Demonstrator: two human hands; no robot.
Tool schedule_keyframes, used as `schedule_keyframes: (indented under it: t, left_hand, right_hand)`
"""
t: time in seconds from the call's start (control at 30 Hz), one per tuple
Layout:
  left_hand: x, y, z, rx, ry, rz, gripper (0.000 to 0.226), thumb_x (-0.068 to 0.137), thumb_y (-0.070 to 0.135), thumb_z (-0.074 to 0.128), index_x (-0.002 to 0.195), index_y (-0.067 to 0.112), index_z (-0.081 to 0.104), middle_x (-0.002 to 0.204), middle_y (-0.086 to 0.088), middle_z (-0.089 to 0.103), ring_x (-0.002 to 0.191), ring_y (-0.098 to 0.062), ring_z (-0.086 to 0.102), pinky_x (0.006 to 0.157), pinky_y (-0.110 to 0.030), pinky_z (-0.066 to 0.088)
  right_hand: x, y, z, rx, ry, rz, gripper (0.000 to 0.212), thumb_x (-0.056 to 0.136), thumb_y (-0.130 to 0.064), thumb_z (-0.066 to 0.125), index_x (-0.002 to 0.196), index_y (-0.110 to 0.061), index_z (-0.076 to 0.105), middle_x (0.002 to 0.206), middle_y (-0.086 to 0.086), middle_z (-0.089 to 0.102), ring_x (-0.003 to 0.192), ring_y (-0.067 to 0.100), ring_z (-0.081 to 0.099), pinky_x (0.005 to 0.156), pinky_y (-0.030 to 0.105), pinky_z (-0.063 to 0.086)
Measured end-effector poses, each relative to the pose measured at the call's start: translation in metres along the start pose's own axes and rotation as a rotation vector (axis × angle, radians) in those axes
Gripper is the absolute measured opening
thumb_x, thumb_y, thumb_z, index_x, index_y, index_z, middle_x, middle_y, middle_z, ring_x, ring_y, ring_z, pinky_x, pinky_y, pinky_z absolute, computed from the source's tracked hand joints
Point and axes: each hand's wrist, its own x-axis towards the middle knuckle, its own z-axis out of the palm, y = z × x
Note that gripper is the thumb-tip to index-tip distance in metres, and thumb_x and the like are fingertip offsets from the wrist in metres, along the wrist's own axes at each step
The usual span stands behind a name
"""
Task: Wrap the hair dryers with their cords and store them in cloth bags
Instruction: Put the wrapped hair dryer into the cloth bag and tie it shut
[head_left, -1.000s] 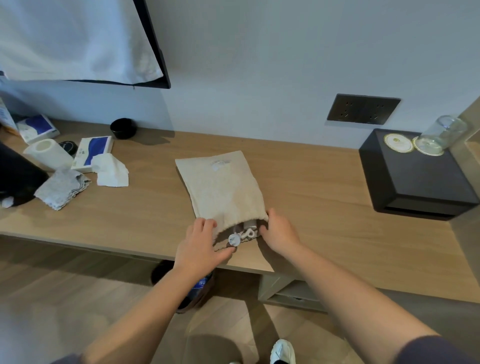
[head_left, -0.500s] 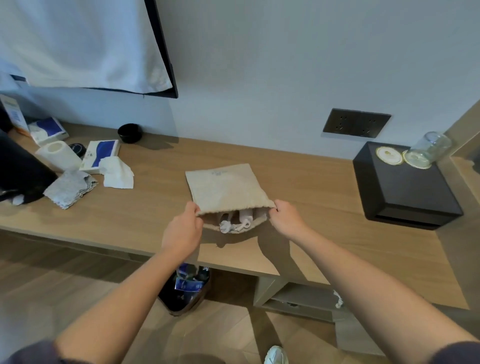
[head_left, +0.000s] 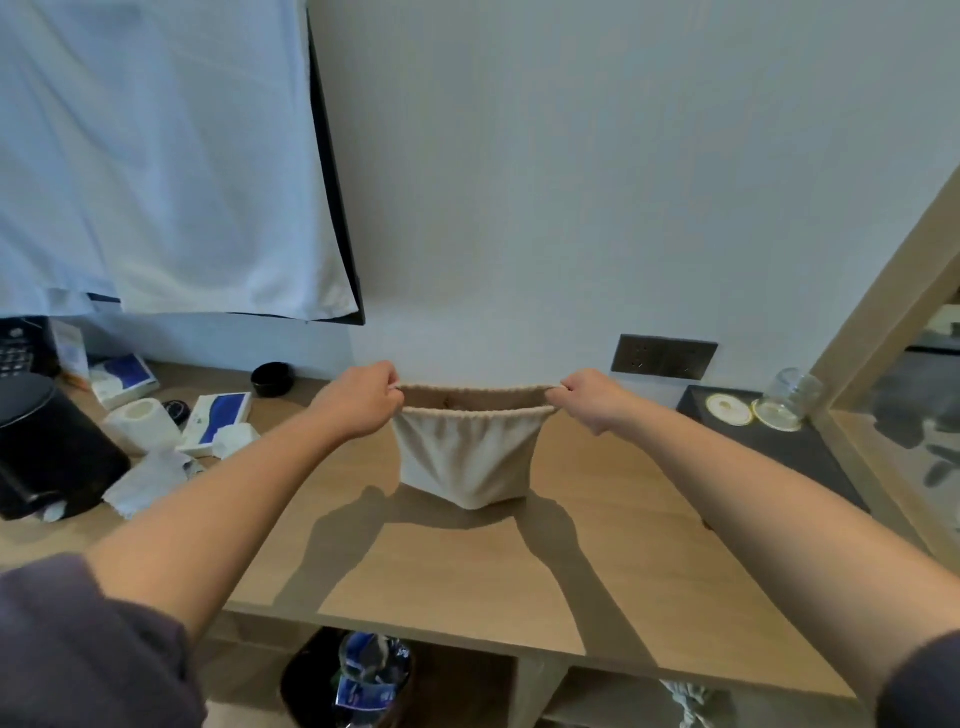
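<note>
A beige cloth bag hangs in the air above the wooden desk, mouth up and pulled taut. My left hand pinches the left end of the bag's mouth. My right hand pinches the right end. The mouth is gathered into a narrow slit between my fists. The hair dryer is hidden inside the bag, which bulges at the bottom.
Left on the desk lie a black kettle, a toilet roll, tissue packs, crumpled tissues and a small black bowl. A black box with coasters and a glass sits right. A bin stands under the desk.
The bag was lying on the desk with the dryer showing at its open mouth. Both hands have lifted it upright and pulled its mouth out sideways, so the dryer no longer shows.
</note>
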Motion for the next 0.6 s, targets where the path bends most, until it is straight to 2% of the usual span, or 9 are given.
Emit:
schedule_keyframes:
  t: [0.1,0.17,0.23,0.37,0.5,0.6]
  left_hand:
    - [0.01,0.009,-0.024,0.101,-0.084,0.105,0.023,0.096,0.039,0.052,0.086,0.018,0.055,0.084,0.0,0.058,0.083,-0.022,0.055,0.068,-0.035,0.041]
    - [0.013,0.011,-0.033,0.178,-0.141,0.167,0.03,0.097,0.041,0.048,0.075,0.022,0.052,0.073,0.006,0.054,0.076,-0.019,0.052,0.065,-0.034,0.038]
    - [0.015,0.01,-0.034,0.204,-0.162,0.203,0.035,0.099,0.039,0.044,0.069,0.024,0.051,0.068,0.008,0.054,0.071,-0.016,0.052,0.068,-0.034,0.042]
    - [0.018,-0.002,-0.029,0.145,-0.113,0.171,0.036,0.098,0.038,0.048,0.066,0.022,0.056,0.07,0.001,0.061,0.069,-0.017,0.057,0.069,-0.036,0.045]
    - [0.015,-0.02,-0.028,0.116,-0.042,0.063,0.037,0.096,0.036,0.05,0.066,0.018,0.057,0.066,0.001,0.059,0.067,-0.019,0.056,0.062,-0.033,0.042]
    - [0.012,-0.033,-0.025,0.144,0.007,0.007,0.037,0.096,0.038,0.05,0.066,0.019,0.056,0.067,0.0,0.06,0.068,-0.02,0.057,0.064,-0.035,0.044]
  right_hand:
    - [0.002,0.006,-0.029,-0.104,-0.11,-0.048,0.037,0.1,-0.035,0.046,0.083,-0.004,0.054,0.071,0.006,0.039,0.059,0.02,0.035,0.051,0.03,0.031]
    - [0.001,0.014,-0.047,-0.193,-0.191,-0.081,0.031,0.102,-0.035,0.043,0.09,-0.011,0.06,0.077,0.004,0.045,0.068,0.022,0.039,0.057,0.03,0.036]
    - [-0.002,0.024,-0.063,-0.283,-0.228,-0.124,0.028,0.102,-0.03,0.042,0.087,-0.019,0.063,0.078,-0.001,0.049,0.07,0.018,0.043,0.061,0.025,0.038]
    - [0.0,0.055,-0.089,-0.376,-0.182,-0.16,0.03,0.102,-0.024,0.043,0.08,-0.019,0.063,0.076,-0.006,0.052,0.069,0.009,0.046,0.061,0.024,0.033]
    - [0.005,0.094,-0.117,-0.421,-0.111,-0.112,0.032,0.1,-0.021,0.043,0.072,-0.02,0.058,0.072,-0.002,0.049,0.069,0.014,0.043,0.063,0.027,0.034]
    - [0.008,0.116,-0.131,-0.407,-0.066,-0.097,0.033,0.1,-0.02,0.043,0.069,-0.021,0.056,0.072,-0.001,0.05,0.071,0.016,0.044,0.069,0.03,0.037]
